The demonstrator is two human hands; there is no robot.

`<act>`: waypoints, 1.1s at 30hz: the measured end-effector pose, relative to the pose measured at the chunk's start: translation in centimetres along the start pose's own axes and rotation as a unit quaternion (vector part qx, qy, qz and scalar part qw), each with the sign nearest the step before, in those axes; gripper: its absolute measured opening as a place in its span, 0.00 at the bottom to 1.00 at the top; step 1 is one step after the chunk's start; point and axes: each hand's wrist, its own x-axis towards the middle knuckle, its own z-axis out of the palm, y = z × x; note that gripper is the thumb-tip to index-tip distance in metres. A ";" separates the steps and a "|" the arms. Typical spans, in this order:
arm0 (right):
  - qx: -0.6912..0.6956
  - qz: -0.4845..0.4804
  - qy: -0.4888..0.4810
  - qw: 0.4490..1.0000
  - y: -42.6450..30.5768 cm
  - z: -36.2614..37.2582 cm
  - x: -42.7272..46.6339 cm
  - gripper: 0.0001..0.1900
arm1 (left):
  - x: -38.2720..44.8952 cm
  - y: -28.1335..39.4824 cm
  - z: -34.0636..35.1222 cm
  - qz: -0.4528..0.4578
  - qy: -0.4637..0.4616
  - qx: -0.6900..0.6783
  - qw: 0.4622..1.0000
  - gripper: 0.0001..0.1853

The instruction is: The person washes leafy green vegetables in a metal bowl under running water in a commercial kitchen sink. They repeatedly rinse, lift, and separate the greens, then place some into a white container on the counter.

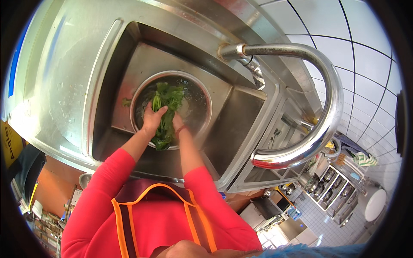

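Observation:
In the stainless steel sink [167,56] stands a round metal basin [210,113] with water in it. My left hand [153,118] grips a bunch of leafy greens [164,125] from the left, over the basin, its thumb lying on the leaves. At the right side of the bunch is my right hand [177,121], a red band at its wrist; its fingers are mostly hidden behind the leaves, so its grip is unclear. Some leaves hang over the basin's near rim. A loose piece of leaf [126,102] lies on the sink floor left of the basin.
A large curved metal faucet [329,84] arches at the right, with a smaller spout [255,72] over the sink's back right corner. A metal drainboard [69,87] adjoins on the left. Another sink [277,129] lies to the right, and a rack of metal utensils [329,187] stands beyond.

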 end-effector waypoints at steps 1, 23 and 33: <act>0.006 0.004 -0.018 1.000 0.2 -0.5 -0.1 0.26 | -0.6 -0.1 0.6 0.036 0.036 0.062 0.997 0.35; 0.005 0.089 0.033 0.995 -6.4 1.2 -1.9 0.41 | 2.2 -1.0 -2.1 -0.064 -0.008 0.120 0.991 0.42; -0.075 -0.085 0.023 0.993 -7.2 -5.4 -5.8 0.21 | -5.5 -1.7 1.5 0.212 0.028 0.316 0.924 0.36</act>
